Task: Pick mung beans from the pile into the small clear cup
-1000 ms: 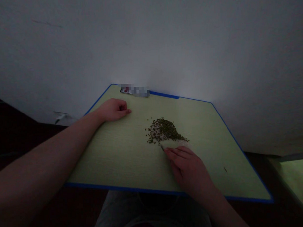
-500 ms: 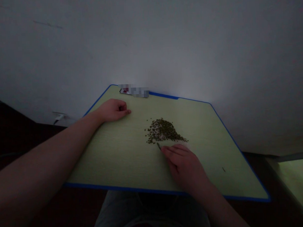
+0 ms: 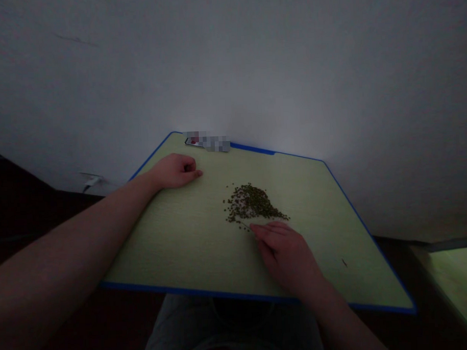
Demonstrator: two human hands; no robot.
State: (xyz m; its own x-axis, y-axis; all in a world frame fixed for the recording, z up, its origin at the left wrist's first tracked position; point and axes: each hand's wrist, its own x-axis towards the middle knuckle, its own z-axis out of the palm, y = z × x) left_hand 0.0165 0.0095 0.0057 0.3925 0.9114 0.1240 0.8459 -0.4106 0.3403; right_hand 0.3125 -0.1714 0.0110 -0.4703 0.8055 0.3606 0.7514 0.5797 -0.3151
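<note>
A loose pile of small green-brown beans [image 3: 255, 197] lies on the pale yellow-green tabletop [image 3: 174, 238], with a few grains scattered round its edges. Just below the pile, my right hand [image 3: 285, 250] rests on the table, thumb and fingers pinched on a thin stick-like tool [image 3: 246, 225]. Its tip points left among several separate grains at the near edge; the rest of it is hidden in my grip. To the left of the pile, my left hand [image 3: 175, 170] lies on its side with the fingers curled in, and nothing shows in it.
A phone-like flat object [image 3: 207, 142], partly blurred out, lies at the table's back edge against the wall. A small dark sliver [image 3: 344, 263] is on the right of the table. Blue trim [image 3: 191, 290] runs round the tabletop. A plug [image 3: 91, 182] sits in the wall at left.
The tool's tip has turned and now looks thinner. Several grains now lie apart from the pile beside it. My right hand has shifted slightly right; my left hand has stayed put.
</note>
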